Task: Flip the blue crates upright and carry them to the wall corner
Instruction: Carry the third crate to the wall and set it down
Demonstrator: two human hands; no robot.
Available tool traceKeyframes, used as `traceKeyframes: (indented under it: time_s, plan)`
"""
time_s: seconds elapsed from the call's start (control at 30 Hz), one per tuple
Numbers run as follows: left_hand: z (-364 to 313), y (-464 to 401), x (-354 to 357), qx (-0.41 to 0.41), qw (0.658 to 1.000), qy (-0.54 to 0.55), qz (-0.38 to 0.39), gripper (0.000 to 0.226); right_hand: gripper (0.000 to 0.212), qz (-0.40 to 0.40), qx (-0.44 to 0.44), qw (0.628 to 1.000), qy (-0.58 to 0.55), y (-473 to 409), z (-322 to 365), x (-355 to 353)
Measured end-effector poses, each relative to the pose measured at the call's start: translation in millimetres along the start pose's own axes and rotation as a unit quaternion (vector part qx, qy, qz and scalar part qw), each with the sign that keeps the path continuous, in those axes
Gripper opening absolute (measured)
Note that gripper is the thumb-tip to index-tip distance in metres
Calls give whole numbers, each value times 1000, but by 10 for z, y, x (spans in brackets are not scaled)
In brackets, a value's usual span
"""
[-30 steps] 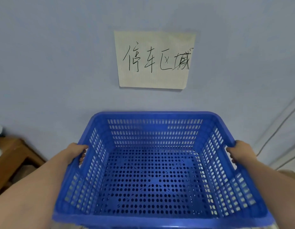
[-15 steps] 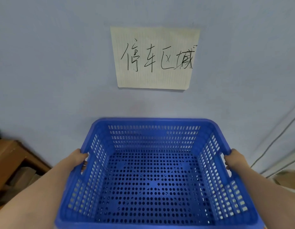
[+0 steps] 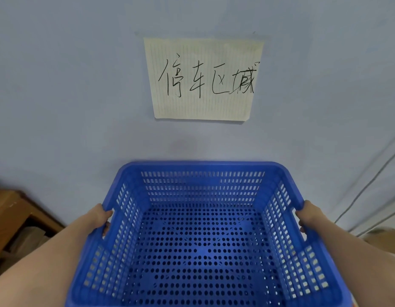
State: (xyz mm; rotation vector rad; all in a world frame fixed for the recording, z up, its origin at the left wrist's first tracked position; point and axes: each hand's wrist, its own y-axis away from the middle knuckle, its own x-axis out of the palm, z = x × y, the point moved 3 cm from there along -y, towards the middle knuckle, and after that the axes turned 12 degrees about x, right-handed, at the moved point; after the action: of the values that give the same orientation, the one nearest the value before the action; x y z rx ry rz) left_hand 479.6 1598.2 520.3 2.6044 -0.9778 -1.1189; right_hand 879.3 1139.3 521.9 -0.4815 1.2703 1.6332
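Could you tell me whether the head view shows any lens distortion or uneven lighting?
Head view: the wide lens bows the blue crate and the cable at right; light is soft, with a brighter patch on the crate floor; the paper sign stays sharp.

Dim, flat indoor light w/ bluish cast. Soft shadow under paper note [image 3: 203,78]. Faint glare on crate [image 3: 201,240] floor. Wide-angle bending at edges; corners soft, slightly blurred.

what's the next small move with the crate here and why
Probably lower the crate straight down and set it by the wall. It is already upright and empty, the left hand and right hand grip its side handles, and its far rim sits close to the wall under the paper sign. The floor below is hidden, so go slowly.
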Motion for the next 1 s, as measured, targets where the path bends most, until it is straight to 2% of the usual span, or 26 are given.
traceKeyframes:
  time_s: [0.2,0.4,0.67,1.0]
  plan:
    - [58,-5,3,-6,1000,-11,11,20,29,-44,-26,998,34,90,-55,30]
    - [26,-104,-5,-8,1000,-25,-1,17,25,-16,-29,999,-5,74,-45,72]
    - [46,-135,-29,1,1000,-13,17,13,27,-71,-38,996,30,122,-53,110]
    - [83,-199,25,52,991,-84,-89,18,25,-104,-36,993,36,70,-54,113]
